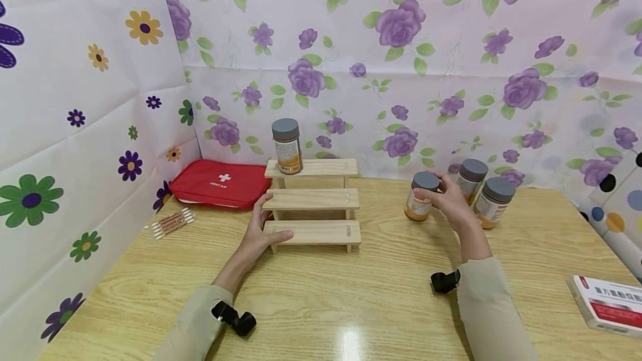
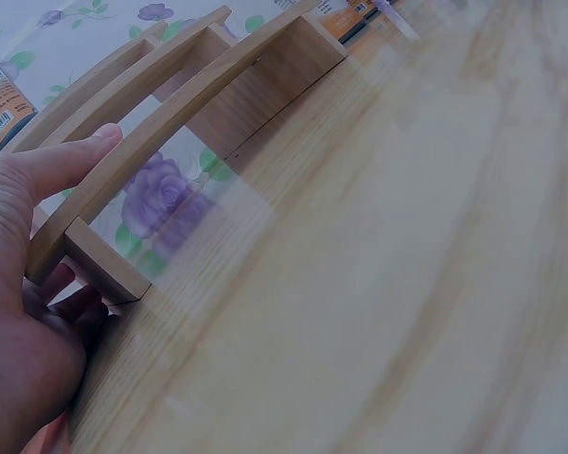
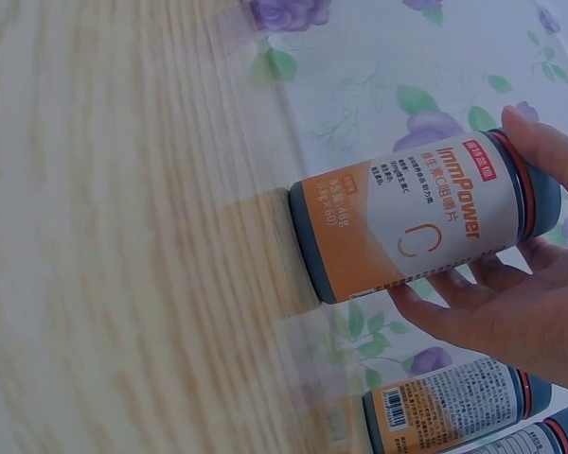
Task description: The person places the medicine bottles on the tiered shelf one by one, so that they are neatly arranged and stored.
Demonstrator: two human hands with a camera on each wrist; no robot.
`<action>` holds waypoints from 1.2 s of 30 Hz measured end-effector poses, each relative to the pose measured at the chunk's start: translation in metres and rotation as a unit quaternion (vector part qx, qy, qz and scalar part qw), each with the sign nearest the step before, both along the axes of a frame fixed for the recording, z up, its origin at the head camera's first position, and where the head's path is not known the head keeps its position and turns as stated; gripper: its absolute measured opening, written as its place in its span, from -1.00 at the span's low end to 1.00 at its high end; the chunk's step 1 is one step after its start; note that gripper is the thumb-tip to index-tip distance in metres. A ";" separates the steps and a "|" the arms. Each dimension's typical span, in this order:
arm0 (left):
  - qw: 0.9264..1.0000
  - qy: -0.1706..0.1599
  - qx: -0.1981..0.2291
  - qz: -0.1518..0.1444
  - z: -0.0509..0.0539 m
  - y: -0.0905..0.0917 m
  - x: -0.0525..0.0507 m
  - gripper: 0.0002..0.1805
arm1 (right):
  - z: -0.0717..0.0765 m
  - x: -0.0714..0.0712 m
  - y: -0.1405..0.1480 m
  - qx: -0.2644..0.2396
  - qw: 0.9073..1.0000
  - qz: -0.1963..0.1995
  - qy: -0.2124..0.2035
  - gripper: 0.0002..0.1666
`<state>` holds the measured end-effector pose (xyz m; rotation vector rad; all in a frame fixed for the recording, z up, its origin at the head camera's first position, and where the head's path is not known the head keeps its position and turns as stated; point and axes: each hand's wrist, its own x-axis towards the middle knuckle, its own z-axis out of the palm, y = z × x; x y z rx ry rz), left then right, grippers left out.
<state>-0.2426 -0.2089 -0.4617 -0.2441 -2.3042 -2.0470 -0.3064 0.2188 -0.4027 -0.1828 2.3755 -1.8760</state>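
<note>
A three-step wooden shelf (image 1: 316, 199) stands on the table. My left hand (image 1: 261, 227) grips its left end, the thumb on the lowest step and the other fingers round the side; the left wrist view shows the hand (image 2: 28, 293) at the board's end. On the top step stands a grey-lidded supplement bottle (image 1: 288, 149). My right hand (image 1: 453, 202) holds a similar vitamin bottle (image 3: 412, 218) near its lid, thumb on one side and fingers on the other. Whether its base touches the table I cannot tell. Two more such bottles (image 1: 471, 177) (image 1: 494, 202) stand beside that hand.
A red first-aid pouch (image 1: 220, 183) lies left of the shelf, against the patterned wall. In front of it is a small pack of cotton swabs (image 1: 172, 223). At the right table edge lies a white and red medicine box (image 1: 609, 305).
</note>
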 end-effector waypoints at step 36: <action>1.000 -0.007 -0.004 -0.002 0.001 0.000 0.000 0.05 | 0.026 0.010 -0.020 -0.032 0.999 -0.006 0.026 -0.08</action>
